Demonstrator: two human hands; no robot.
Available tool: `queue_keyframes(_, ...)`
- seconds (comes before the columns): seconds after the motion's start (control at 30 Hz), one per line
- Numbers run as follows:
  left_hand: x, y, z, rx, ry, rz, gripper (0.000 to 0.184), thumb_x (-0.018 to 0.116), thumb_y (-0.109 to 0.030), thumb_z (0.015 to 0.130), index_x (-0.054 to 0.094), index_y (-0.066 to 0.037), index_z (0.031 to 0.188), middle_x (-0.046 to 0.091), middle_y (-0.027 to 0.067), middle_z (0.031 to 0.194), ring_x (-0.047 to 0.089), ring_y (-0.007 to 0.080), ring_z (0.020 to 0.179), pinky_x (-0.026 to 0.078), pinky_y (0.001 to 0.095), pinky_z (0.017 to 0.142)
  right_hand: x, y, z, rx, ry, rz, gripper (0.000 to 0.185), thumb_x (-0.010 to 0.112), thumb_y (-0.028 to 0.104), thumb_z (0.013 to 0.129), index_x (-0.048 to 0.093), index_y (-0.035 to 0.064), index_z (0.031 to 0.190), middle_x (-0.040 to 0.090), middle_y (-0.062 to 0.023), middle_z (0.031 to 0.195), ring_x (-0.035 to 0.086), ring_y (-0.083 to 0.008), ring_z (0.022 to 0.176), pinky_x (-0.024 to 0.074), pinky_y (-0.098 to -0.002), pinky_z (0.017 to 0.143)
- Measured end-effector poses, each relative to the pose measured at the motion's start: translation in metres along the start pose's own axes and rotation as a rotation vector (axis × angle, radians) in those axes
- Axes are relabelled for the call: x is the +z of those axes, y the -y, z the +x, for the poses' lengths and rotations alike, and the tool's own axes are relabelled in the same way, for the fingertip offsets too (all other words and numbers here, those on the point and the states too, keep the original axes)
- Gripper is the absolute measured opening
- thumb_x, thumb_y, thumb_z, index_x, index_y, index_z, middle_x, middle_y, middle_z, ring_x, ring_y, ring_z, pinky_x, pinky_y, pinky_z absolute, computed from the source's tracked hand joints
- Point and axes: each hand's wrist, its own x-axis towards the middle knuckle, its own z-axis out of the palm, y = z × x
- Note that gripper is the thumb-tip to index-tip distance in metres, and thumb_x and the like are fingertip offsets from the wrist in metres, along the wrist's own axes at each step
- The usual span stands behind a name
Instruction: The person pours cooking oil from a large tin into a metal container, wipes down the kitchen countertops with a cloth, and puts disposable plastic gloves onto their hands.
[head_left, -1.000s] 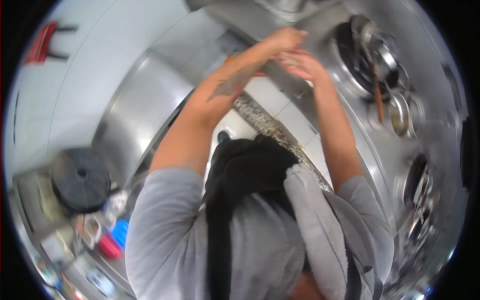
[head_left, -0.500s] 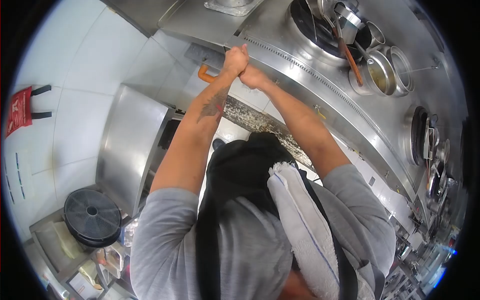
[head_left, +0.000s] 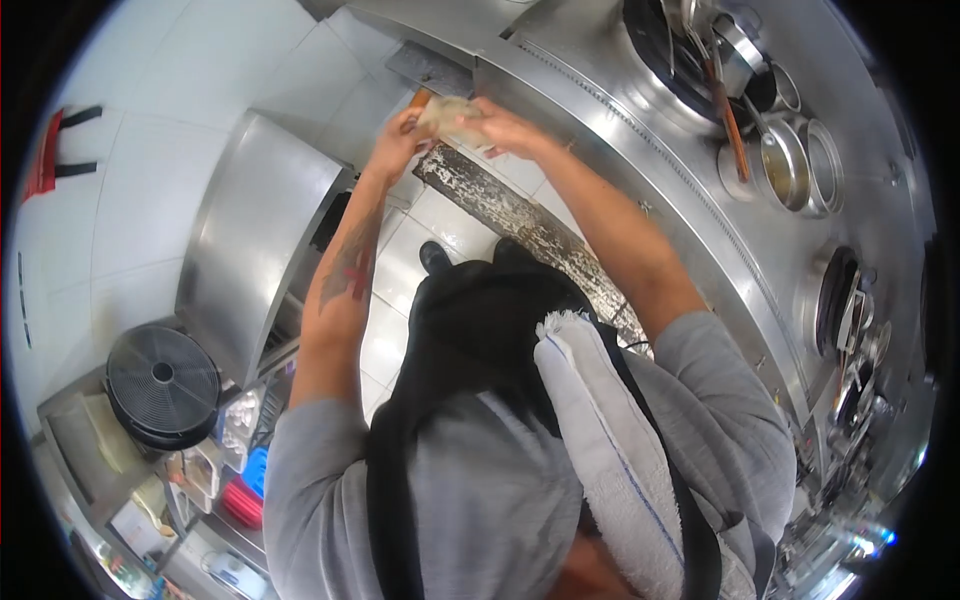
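Pale cloth spanned between both hands

A pale, crumpled cloth (head_left: pixel 450 116), blurred, is held well ahead of the body, its longer axis apparently running from hand to hand. Its left edge is gripped by the half-curled left hand (head_left: pixel 398 143), its right edge by the loosely bent right hand (head_left: pixel 506 131); neither is clearly nearer. The steel range (head_left: pixel 620 150) is seen rightward.

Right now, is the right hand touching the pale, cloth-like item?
Touching. The head view shows the fingers of the right hand overlapping the right side of the pale, cloth-like item, without visible gap.
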Motion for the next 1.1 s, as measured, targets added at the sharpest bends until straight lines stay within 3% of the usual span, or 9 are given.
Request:
queue_keyframes(0.13,-0.059,0.036,-0.048,0.071,-0.162,0.176,0.025,0.069,-0.015,0.094,0.064,-0.006,0.117,0.067,0.0040,0.102,0.062,0.0116,0.093,0.051,0.0275,0.079,0.046,0.003,0.022,-0.091,0.091,-0.199,0.069,0.083,0.035,0.080,0.053,-0.0038,0.128,0.067,-0.0152,0.106,0.066,-0.0214,0.095,0.0543,-0.0330,0.078)
queue_keyframes(0.27,-0.109,0.032,-0.106,0.294,-0.501,0.554,0.025,0.070,-0.027,0.094,0.064,-0.004,0.085,0.061,-0.0009,0.073,0.050,0.0079,0.068,0.043,0.0264,0.061,0.084,-0.007,0.050,-0.083,0.171,-0.075,0.067,0.089,0.027,0.074,0.056,-0.0044,0.124,0.067,-0.0120,0.106,0.066,-0.0201,0.092,0.0536,-0.0300,0.069)
queue_keyframes(0.37,-0.149,0.018,-0.148,0.230,-0.668,0.661,0.027,0.068,-0.029,0.095,0.064,-0.004,0.086,0.062,0.0005,0.073,0.049,0.0093,0.067,0.043,0.0287,0.060,0.109,-0.008,0.058,0.006,0.191,0.154,0.062,0.085,0.029,0.080,0.055,-0.0039,0.122,0.067,-0.0112,0.104,0.066,-0.0193,0.089,0.0561,-0.0317,0.070)
queue_keyframes(0.57,-0.145,-0.043,-0.182,0.207,-0.914,0.043,0.028,0.062,-0.031,0.100,0.060,-0.004,0.091,0.064,0.0049,0.076,0.055,0.0119,0.071,0.047,0.0298,0.066,0.168,0.002,0.079,0.106,0.173,0.292,0.057,0.077,0.033,0.089,0.048,0.0016,0.126,0.066,-0.0092,0.100,0.067,-0.0236,0.089,0.0590,-0.0399,0.073)
queue_keyframes(0.63,-0.153,-0.047,-0.173,0.294,-0.866,0.278,0.026,0.060,-0.031,0.102,0.058,-0.005,0.096,0.064,0.0048,0.078,0.056,0.0117,0.073,0.048,0.0288,0.071,0.184,0.015,0.067,0.206,-0.004,0.086,0.062,0.066,0.047,0.094,0.043,0.0048,0.134,0.064,-0.0100,0.103,0.065,-0.0270,0.092,0.0573,-0.0466,0.079)
queue_keyframes(0.77,-0.126,-0.041,-0.149,0.337,-0.592,0.302,0.023,0.060,-0.029,0.102,0.059,-0.005,0.106,0.066,0.0055,0.091,0.056,0.0112,0.076,0.047,0.0282,0.072,0.217,0.009,0.061,0.209,0.140,0.166,0.069,0.050,0.060,0.097,0.039,0.0090,0.142,0.062,-0.0145,0.115,0.064,-0.0295,0.101,0.0528,-0.0534,0.091)
queue_keyframes(0.87,-0.114,-0.031,-0.135,0.239,-0.468,0.094,0.026,0.061,-0.029,0.101,0.060,-0.006,0.112,0.066,0.0060,0.093,0.058,0.0122,0.080,0.049,0.0288,0.074,0.224,0.000,0.075,0.278,0.227,0.538,0.075,0.039,0.066,0.098,0.038,0.0095,0.147,0.056,-0.0186,0.133,0.058,-0.0335,0.118,0.0448,-0.0578,0.103)
queue_keyframes(0.93,-0.127,-0.016,-0.125,0.155,-0.398,-0.035,0.029,0.062,-0.029,0.100,0.060,-0.006,0.116,0.066,0.0063,0.091,0.061,0.0137,0.083,0.050,0.0294,0.076,0.206,-0.008,0.082,0.210,0.525,1.077,0.071,0.038,0.065,0.099,0.044,0.0103,0.144,0.054,-0.0176,0.138,0.054,-0.0356,0.126,0.0431,-0.0585,0.106)
queue_keyframes(1.1,-0.185,0.047,-0.123,0.188,-0.906,0.284,0.032,0.068,-0.027,0.095,0.064,-0.005,0.118,0.070,0.0118,0.107,0.067,0.0193,0.093,0.054,0.0307,0.077,0.167,-0.018,0.127,0.371,0.296,1.047,0.058,0.052,0.048,0.099,0.049,0.0059,0.140,0.053,-0.0165,0.141,0.051,-0.0370,0.130,0.0428,-0.0580,0.107)
